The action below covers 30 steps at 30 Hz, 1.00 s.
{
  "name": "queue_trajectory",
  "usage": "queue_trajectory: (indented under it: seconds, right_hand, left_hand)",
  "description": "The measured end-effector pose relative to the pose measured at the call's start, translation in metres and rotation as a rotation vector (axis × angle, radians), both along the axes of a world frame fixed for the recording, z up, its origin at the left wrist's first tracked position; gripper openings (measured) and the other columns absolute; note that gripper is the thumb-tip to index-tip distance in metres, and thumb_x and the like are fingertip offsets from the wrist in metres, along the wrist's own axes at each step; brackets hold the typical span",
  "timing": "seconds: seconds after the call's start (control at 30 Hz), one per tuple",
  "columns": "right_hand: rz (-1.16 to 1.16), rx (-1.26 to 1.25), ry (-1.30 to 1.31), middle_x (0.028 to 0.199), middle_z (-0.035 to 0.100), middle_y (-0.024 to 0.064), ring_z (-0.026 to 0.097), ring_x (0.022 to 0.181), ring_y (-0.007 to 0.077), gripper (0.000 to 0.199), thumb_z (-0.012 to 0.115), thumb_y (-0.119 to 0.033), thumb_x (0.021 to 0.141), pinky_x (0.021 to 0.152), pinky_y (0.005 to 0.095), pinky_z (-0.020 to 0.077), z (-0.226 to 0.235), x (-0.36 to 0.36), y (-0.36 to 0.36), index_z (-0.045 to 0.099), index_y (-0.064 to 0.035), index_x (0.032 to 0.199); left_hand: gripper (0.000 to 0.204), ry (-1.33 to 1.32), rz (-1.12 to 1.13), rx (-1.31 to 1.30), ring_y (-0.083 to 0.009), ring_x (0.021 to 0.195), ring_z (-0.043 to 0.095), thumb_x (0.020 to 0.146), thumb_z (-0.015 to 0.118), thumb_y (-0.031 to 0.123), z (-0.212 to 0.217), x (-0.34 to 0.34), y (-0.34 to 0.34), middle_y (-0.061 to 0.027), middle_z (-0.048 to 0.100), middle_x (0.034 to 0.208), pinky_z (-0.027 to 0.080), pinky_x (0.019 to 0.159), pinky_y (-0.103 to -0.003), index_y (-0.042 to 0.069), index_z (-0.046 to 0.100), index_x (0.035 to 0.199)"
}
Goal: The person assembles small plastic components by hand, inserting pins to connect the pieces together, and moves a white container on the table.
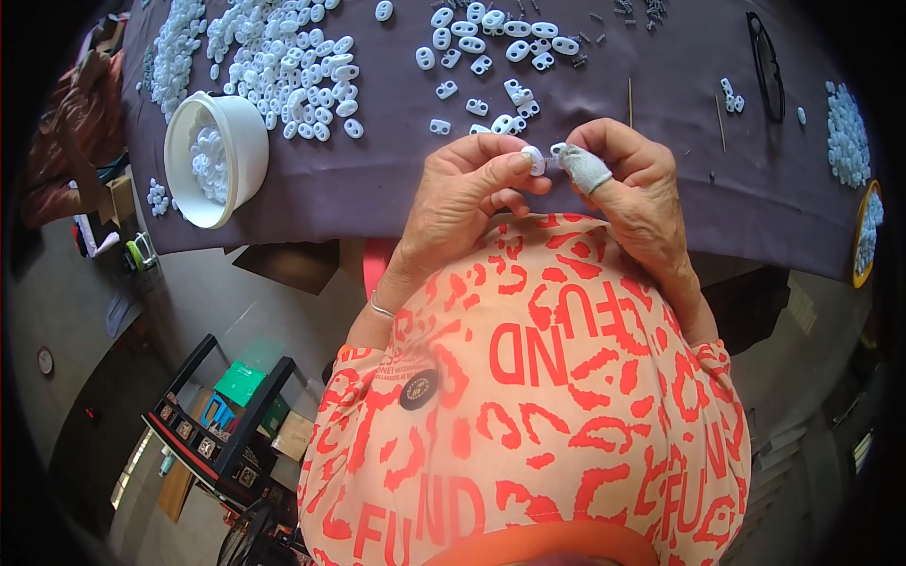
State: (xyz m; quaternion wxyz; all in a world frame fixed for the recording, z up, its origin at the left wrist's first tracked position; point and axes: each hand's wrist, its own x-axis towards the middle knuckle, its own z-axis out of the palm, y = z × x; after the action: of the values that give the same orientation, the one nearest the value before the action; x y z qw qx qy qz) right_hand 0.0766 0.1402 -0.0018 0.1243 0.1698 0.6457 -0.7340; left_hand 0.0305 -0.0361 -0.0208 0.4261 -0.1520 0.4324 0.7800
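Close to the table's near edge, my left hand (457,189) pinches a white oval plastic cord-lock piece (535,160) between thumb and forefinger. Facing it, my right hand (644,179) grips a smaller white cord-lock part (559,150) at its fingertips. A thin spring (549,160) appears to bridge the narrow gap between the two parts. Pale cloth-like wrapping (587,171) covers my right thumb. Just beyond my hands lie several white two-hole cord-lock pieces (517,91), and farther back are more white ovals (517,51).
A white tub (247,141) holding white pieces stands at left, beside a large spread of white ovals (307,90). Small metal springs (651,11) lie at the back. Dark-framed glasses (769,71), a thin stick (721,127) and a heap of small pale parts (847,137) are at right.
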Motion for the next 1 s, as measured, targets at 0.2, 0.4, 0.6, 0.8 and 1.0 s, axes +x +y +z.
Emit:
queue_trajectory:
  seconds: [0.2, 0.4, 0.6, 0.8, 1.0]
  right_hand:
    - [0.022, 0.046, 0.034, 0.07, 0.053, -0.0045, 0.043, 0.059, 0.0, 0.011, 0.06, -0.01, 0.083, 0.049, 0.0147, 0.0317, -0.0035, 0.0005, -0.0014, 0.057, -0.0003, 0.088]
    - [0.033, 0.099, 0.039, 0.069, 0.053, -0.0046, 0.042, 0.057, -0.0002, 0.01, 0.058, -0.009, 0.084, 0.048, 0.0147, 0.0312, -0.0016, 0.0011, -0.0022, 0.058, -0.0002, 0.088]
    - [0.033, 0.101, 0.047, 0.068, 0.053, -0.0043, 0.042, 0.056, 0.0, 0.01, 0.057, -0.009, 0.085, 0.046, 0.0151, 0.031, -0.0041, 0.0018, -0.0025, 0.058, 0.0005, 0.088]
    - [0.065, 0.14, 0.067, 0.068, 0.053, -0.0038, 0.042, 0.056, 0.0004, 0.009, 0.057, -0.008, 0.085, 0.047, 0.0154, 0.0315, -0.0065, 0.0028, -0.0014, 0.058, 0.0006, 0.088]
    - [0.06, 0.084, 0.044, 0.069, 0.053, -0.0035, 0.043, 0.056, 0.0008, 0.01, 0.056, -0.007, 0.085, 0.048, 0.0154, 0.0325, -0.0066, 0.002, -0.003, 0.057, 0.0017, 0.088]
  left_hand:
    - [0.011, 0.029, -0.001, -0.055, -0.0145, 0.072, 0.064, 0.081, 0.061, 0.006, 0.0008, 0.0004, 0.0013, -0.0104, 0.063, 0.085, 0.051, 0.051, -0.019, -0.001, 0.059, 0.089]
    - [0.011, 0.068, 0.014, -0.078, -0.0145, 0.07, 0.064, 0.081, 0.061, 0.006, -0.0001, 0.0022, 0.0014, -0.0102, 0.063, 0.083, 0.051, 0.052, -0.019, -0.001, 0.059, 0.09]
    - [0.011, 0.102, 0.035, -0.111, -0.0139, 0.069, 0.064, 0.082, 0.061, 0.006, 0.0018, 0.005, 0.0026, -0.0098, 0.063, 0.083, 0.051, 0.053, -0.02, -0.001, 0.059, 0.09]
    - [0.01, 0.125, 0.035, -0.148, -0.0125, 0.067, 0.063, 0.082, 0.061, 0.005, 0.0015, 0.0073, 0.0052, -0.0094, 0.063, 0.082, 0.052, 0.053, -0.02, -0.001, 0.059, 0.09]
    - [0.016, 0.139, 0.016, -0.133, -0.0114, 0.071, 0.062, 0.082, 0.062, 0.012, 0.0014, 0.0078, 0.0067, -0.0066, 0.063, 0.083, 0.049, 0.057, -0.02, -0.001, 0.059, 0.092]
